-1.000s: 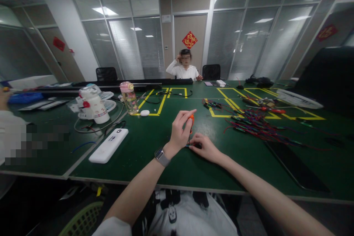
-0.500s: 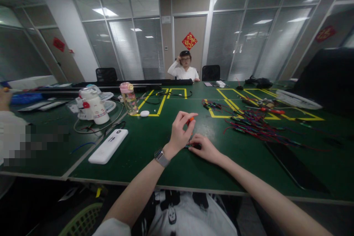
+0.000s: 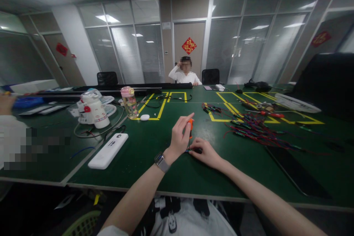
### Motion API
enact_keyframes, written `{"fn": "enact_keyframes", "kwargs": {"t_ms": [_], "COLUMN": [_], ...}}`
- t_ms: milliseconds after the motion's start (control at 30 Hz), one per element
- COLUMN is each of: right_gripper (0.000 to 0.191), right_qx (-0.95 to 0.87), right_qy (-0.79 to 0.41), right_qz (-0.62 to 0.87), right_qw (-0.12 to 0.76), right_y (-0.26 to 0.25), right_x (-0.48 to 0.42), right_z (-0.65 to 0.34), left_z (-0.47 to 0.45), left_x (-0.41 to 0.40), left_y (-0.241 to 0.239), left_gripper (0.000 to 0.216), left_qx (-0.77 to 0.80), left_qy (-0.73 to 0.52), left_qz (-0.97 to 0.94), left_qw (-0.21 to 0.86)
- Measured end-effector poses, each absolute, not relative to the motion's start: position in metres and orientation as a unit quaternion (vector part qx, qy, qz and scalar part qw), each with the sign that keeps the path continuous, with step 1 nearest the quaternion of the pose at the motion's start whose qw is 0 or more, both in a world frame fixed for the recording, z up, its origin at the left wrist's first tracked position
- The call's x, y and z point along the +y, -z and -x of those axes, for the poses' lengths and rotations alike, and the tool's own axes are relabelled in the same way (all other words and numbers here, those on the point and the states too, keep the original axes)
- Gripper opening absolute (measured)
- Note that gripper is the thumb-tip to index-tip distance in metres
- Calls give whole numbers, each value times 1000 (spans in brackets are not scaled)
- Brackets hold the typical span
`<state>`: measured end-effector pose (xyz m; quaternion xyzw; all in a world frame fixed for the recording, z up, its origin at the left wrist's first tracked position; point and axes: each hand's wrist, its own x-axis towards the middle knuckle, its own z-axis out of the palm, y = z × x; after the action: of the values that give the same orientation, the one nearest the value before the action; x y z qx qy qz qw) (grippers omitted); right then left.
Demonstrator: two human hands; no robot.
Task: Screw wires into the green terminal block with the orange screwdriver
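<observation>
My left hand (image 3: 179, 134), with a grey-banded watch on its wrist, is closed around the orange handle of a screwdriver (image 3: 190, 128). The screwdriver stands nearly upright, its dark shaft pointing down at a small green part (image 3: 187, 150) on the table. From the other side, my right hand (image 3: 204, 150) rests on the tabletop and pinches that green part between thumb and fingers. Most of the part is hidden by my fingers, so its exact kind is unclear. Where the screwdriver tip meets it cannot be made out.
On the green table (image 3: 155, 180), a heap of red and dark wires with small green pieces (image 3: 254, 129) lies right, beside a dark flat panel (image 3: 297, 171). A white power bank (image 3: 109, 151), a pink-lidded bottle (image 3: 129, 103) and a white jug (image 3: 95, 110) stand left. A person (image 3: 186, 75) sits opposite.
The camera view has tilted up slightly. My left hand has turned a little on the screwdriver, and more of its orange handle shows. My right hand stays in place on the green part.
</observation>
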<state>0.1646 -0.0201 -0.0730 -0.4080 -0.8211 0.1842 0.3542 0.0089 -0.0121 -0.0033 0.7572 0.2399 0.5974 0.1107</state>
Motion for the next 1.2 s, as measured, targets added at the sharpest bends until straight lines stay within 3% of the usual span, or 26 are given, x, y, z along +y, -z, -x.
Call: {"fn": "enact_keyframes", "kwargs": {"t_ms": [200, 400, 633, 833, 1067, 1200], "right_gripper": [12, 12, 12, 12, 14, 12], "right_qx": [-817, -816, -810, -810, -812, -813], "right_qy": [-204, -206, -214, -222, -220, -215], "right_qz": [414, 417, 422, 410, 408, 411], "right_qw": [347, 343, 347, 355, 355, 353], "right_y": [71, 70, 73, 74, 74, 73], "right_x": [-21, -21, -19, -19, -19, -18], "right_z": [-163, -163, -163, -163, -164, -164], "left_z": [-11, -9, -10, -9, -11, -11], "left_x": [-10, -9, -8, -10, -9, -10], "left_y": [6, 8, 8, 7, 8, 8], "left_gripper": [21, 35, 25, 34, 22, 29], "left_qx": [257, 252, 266, 259, 264, 269], "left_qy": [-609, -588, -612, -593, -621, -605], "left_qz": [-747, -762, -742, -756, -737, -746], "left_qw": [65, 98, 55, 99, 49, 69]}}
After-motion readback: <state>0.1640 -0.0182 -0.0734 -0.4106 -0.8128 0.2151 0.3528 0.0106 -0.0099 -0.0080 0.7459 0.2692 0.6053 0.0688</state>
